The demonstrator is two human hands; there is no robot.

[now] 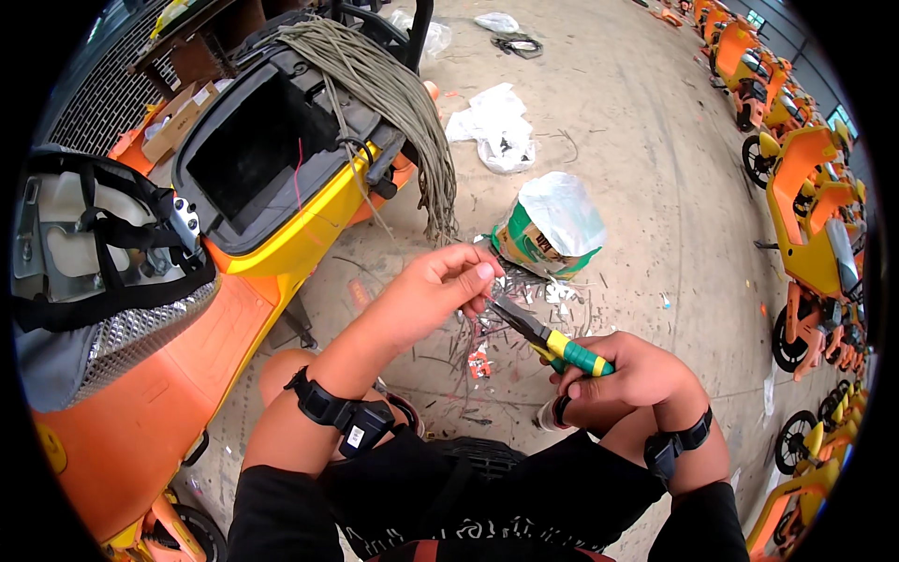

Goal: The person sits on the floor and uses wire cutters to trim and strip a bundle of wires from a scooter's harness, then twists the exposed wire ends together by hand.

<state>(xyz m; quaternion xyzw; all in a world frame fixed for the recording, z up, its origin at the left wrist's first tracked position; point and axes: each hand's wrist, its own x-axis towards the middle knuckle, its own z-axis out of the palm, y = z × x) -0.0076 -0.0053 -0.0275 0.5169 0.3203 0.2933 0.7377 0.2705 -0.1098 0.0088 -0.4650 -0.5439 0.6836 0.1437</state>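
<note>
My right hand [629, 368] is wrapped round the green and yellow handles of a pair of pliers [530, 325]. Their dark jaws point up and left, close to the fingertips of my left hand [448, 281]. The thumb and forefinger of that hand pinch a thin reddish wire [489, 297], mostly hidden by the fingers. Beneath both hands, dark and white wire scraps [449, 351] are strewn over the concrete floor. A green bag [548, 234] with a silvery-white top stands just beyond my hands.
At the left is an orange and yellow scooter [178, 356] with an open black compartment [257, 140]. A bundle of grey-green cable [375, 84] drapes over it. White plastic bags [501, 126] lie farther off. More orange scooters [810, 206] line the right side.
</note>
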